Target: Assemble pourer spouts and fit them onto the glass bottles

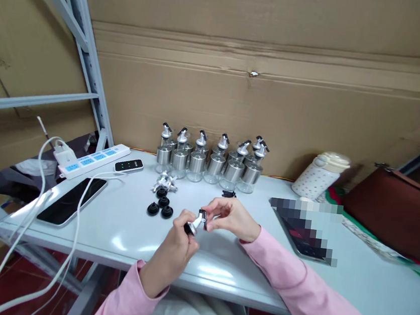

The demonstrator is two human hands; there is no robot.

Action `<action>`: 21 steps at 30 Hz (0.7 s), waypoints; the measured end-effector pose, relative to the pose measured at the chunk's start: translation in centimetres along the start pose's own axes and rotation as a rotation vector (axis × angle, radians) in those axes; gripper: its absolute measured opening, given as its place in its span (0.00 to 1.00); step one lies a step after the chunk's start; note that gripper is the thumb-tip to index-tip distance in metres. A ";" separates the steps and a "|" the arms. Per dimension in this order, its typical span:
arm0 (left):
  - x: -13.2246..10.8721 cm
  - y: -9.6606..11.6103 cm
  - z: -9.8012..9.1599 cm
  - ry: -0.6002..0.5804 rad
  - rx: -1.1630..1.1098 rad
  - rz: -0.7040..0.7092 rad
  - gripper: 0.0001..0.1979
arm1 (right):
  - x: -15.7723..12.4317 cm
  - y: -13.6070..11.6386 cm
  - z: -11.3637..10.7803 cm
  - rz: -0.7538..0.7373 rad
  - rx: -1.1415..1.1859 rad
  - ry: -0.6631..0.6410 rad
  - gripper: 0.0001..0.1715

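My left hand (pixel 177 247) is closed around a silver bottle pour spout (pixel 197 224) with a black base. At the spout's tip, my right hand (pixel 231 216) pinches a small black flap cap (pixel 205 220). The cap touches the spout; whether it is fastened I cannot tell. Just beyond my hands lie several black stoppers (pixel 163 202), a heap of silver spout pieces (pixel 165 182) and a few more black flap caps (pixel 229 194). Behind them stand rows of glass bottles with steel sleeves (pixel 197 163), several topped with silver and black spouts (pixel 202 137).
On the left are a power strip (pixel 94 160), a small black device (pixel 129 165), a phone (pixel 70 201) and white cables (pixel 77 223). To the right are a partly blurred tablet (pixel 296 233), a dotted flask (pixel 316 178) and a brown bag (pixel 396 214). Cardboard (pixel 268 108) walls the back.
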State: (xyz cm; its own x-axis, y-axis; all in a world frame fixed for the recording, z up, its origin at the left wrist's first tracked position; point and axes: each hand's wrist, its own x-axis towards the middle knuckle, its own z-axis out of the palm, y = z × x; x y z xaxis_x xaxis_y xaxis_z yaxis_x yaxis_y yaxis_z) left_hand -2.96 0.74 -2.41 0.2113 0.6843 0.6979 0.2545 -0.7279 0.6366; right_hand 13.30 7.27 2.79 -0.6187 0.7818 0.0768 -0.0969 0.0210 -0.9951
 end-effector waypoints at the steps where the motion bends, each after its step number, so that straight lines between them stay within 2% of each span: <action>1: 0.0 0.0 0.0 -0.001 -0.009 0.002 0.26 | 0.0 0.0 0.1 -0.010 -0.005 0.008 0.19; 14: -0.2 0.1 0.1 -0.019 -0.011 -0.024 0.22 | -0.1 0.4 0.3 -0.011 -0.053 0.019 0.20; 21: 0.1 0.4 -0.5 -0.022 -0.070 0.002 0.22 | 0.0 0.3 0.7 -0.091 -0.073 -0.005 0.22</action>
State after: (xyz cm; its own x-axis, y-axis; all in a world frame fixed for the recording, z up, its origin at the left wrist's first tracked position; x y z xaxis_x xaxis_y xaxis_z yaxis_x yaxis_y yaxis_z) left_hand -3.32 0.49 -1.88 0.2326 0.6834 0.6920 0.1877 -0.7297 0.6575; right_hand 12.72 6.82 2.54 -0.6141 0.7713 0.1675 -0.0959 0.1378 -0.9858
